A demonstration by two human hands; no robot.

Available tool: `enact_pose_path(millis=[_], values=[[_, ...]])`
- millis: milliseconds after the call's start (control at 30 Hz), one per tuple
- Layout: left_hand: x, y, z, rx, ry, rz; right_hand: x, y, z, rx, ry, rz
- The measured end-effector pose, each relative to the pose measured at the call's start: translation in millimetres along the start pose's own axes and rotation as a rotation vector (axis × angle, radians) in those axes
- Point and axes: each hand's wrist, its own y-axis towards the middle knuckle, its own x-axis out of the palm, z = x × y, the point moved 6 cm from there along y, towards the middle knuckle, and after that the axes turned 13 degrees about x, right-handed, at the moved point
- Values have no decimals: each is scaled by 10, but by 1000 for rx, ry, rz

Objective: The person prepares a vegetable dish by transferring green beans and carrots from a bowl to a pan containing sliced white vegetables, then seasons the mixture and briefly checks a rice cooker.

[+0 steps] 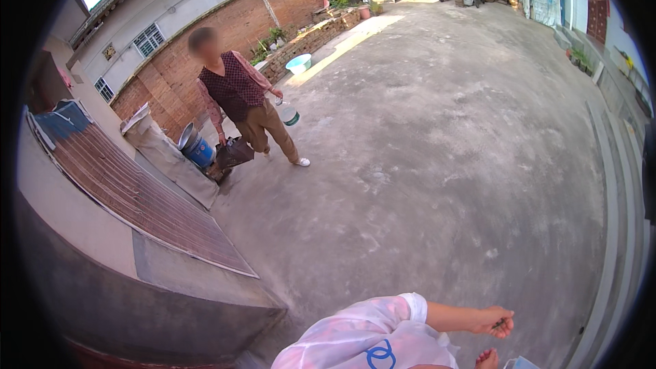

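Observation:
My left hand (495, 322) is out to the right at the bottom of the view, beyond a white sleeve. Its fingers are curled around a small dark thing, too small to name. Just below, my right hand (487, 359) shows only in part at the picture's bottom edge, and its grip is hidden. A pale blue and white thing (520, 363) lies beside it, cut off by the edge; whether the hand touches it I cannot tell. Both hands are above the concrete floor.
A person (233, 87) at the upper left carries a dark bag (234, 152) and a small round container (289, 116). A blue bucket (199, 151) stands by the left wall. Farther off are a basin (299, 64) and a brick planter (312, 41). Steps (612, 215) run along the right.

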Motion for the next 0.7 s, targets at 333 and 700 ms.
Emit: enact_pose_path(millis=[333,700], values=[[-37,-263,194,149,-148,84,1439,-1520,-536,71,478,-819],[126,-552,55,843,799,167,1192,-1614,-784,59,584,-1027]])
